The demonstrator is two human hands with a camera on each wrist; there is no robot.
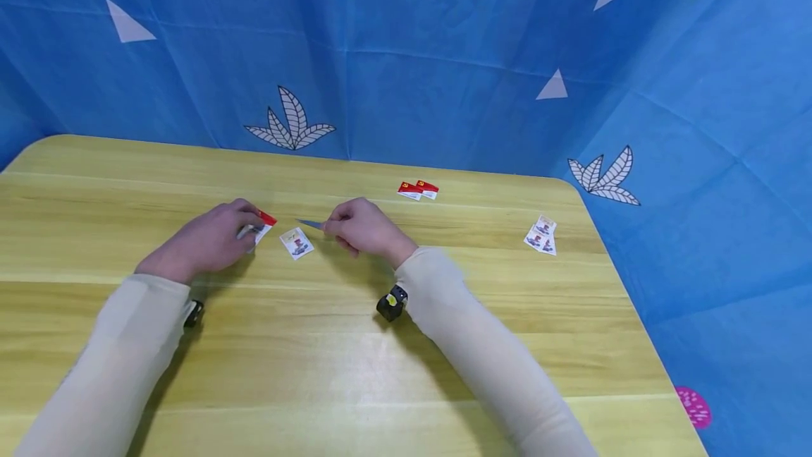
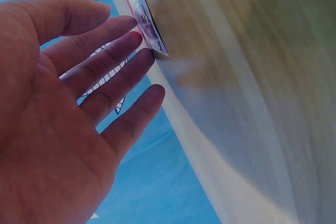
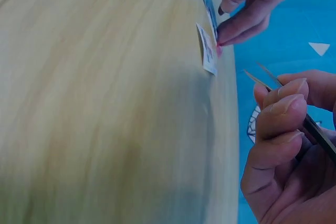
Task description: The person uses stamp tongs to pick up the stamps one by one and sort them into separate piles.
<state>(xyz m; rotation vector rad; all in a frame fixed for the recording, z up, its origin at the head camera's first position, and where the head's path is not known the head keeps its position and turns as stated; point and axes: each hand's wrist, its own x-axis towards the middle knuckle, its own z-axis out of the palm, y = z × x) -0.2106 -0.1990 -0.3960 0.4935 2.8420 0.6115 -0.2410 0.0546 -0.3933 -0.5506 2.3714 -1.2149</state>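
My right hand [image 1: 364,226] holds a pair of tweezers [image 1: 311,223] between thumb and fingers. In the right wrist view the tweezers' [image 3: 320,134] prongs stand apart with nothing between them. The left hand [image 1: 218,237] reaches over a red-and-white stamp-like paper [image 1: 269,218] and partly covers it. Its fingers [image 2: 118,51] are spread and nearly straight in the left wrist view, the fingertips right at the papers. Between both hands, a white stamp-like paper [image 1: 296,243] with a small printed picture lies on the table, just below the tweezers' tips.
Two overlapping red-and-white papers [image 1: 419,190] lie toward the table's back edge. Several white picture papers [image 1: 542,235] overlap at the right. The wood-patterned table [image 1: 317,372] ends at a blue curtain [image 1: 406,76] with leaf and triangle prints.
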